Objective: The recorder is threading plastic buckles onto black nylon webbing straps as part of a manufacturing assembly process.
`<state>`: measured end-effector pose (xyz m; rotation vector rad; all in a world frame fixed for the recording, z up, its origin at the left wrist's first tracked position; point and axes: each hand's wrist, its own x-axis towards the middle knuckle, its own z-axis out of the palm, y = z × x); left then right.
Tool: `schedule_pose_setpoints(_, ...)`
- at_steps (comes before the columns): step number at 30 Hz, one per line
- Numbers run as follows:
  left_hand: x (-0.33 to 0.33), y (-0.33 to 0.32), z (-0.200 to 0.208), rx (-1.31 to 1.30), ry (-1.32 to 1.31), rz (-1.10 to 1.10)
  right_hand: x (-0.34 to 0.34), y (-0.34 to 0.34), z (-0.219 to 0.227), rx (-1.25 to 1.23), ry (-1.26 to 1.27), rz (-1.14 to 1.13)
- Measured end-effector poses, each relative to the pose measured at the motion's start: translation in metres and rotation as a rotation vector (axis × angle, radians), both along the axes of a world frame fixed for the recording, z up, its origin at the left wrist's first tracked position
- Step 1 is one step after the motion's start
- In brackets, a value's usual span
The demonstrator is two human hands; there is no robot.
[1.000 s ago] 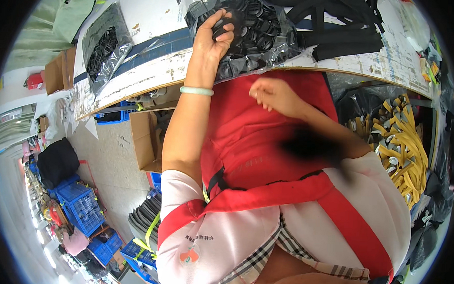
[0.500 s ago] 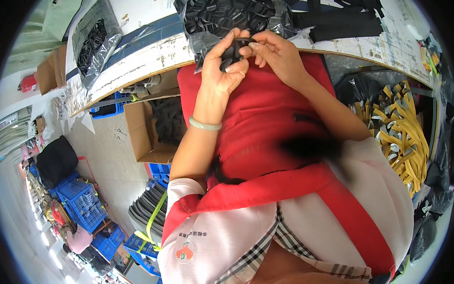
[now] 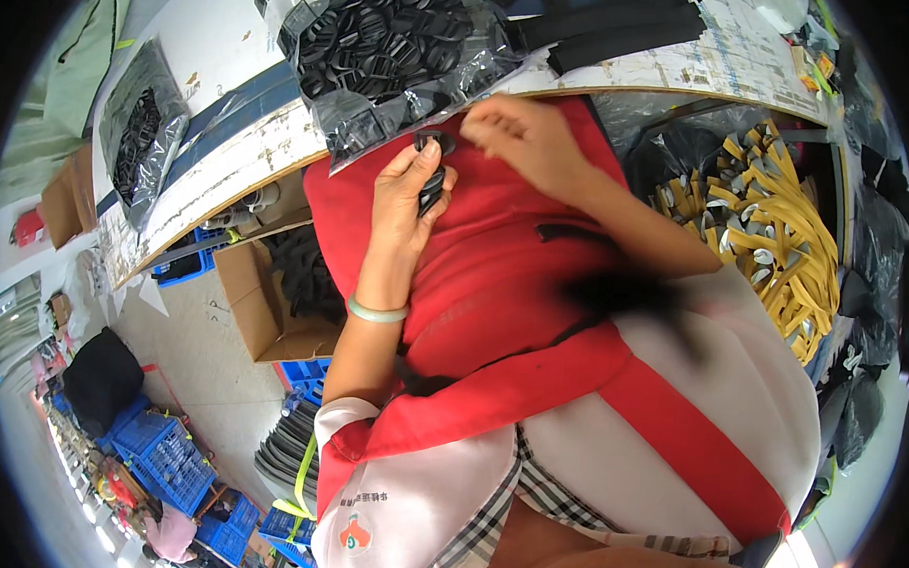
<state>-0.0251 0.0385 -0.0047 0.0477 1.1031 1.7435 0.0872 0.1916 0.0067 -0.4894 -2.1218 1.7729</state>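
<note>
So here's where things stand: a few black plastic pieces [image 3: 432, 180] are out and sitting in the left hand [image 3: 410, 187], one pinched up top between thumb and fingers, the others tucked lower against curled fingers. That hand is over the red apron [image 3: 476, 245], just on the near side of the worktop [image 3: 207, 60] edge. The big clear bag [image 3: 358, 130] on the worktop is open and heaped with loose black parts, so only a tiny share is out and loads are left in there. The smaller clear bag [image 3: 139, 145] off to the left has black bits in it too, with no hand near it. Black straps [image 3: 628, 35] lie at the far right of the big bag, untouched. Can't see any finished pile, so no clue on a count. The right hand [image 3: 525, 141] is just right of the left one, fingers bent; it's pretty blurred, so I honestly can't tell if it's gripping something. Compared with half a second ago, when both hands were together on a piece at the worktop edge, they're now apart, and the left has come back nearer the body. The big heap looks about the same.
</note>
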Motion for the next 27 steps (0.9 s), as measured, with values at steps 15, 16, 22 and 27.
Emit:
schedule_pose_setpoints(15,-0.010,-0.022,-0.010,-0.156,0.327,-0.216,0.043,0.130,-0.027,0.916,-0.107,-0.189)
schedule_pose_setpoints(16,-0.007,-0.025,-0.008,-0.181,0.338,-0.210,0.040,0.124,-0.022,0.937,-0.095,-0.132)
schedule_pose_setpoints(22,-0.001,-0.024,-0.014,-0.206,0.392,-0.248,0.051,0.123,-0.026,0.949,-0.071,-0.161)
schedule_pose_setpoints(27,0.003,-0.017,-0.002,-0.153,0.402,-0.196,0.050,0.132,-0.012,1.122,0.069,-0.349)
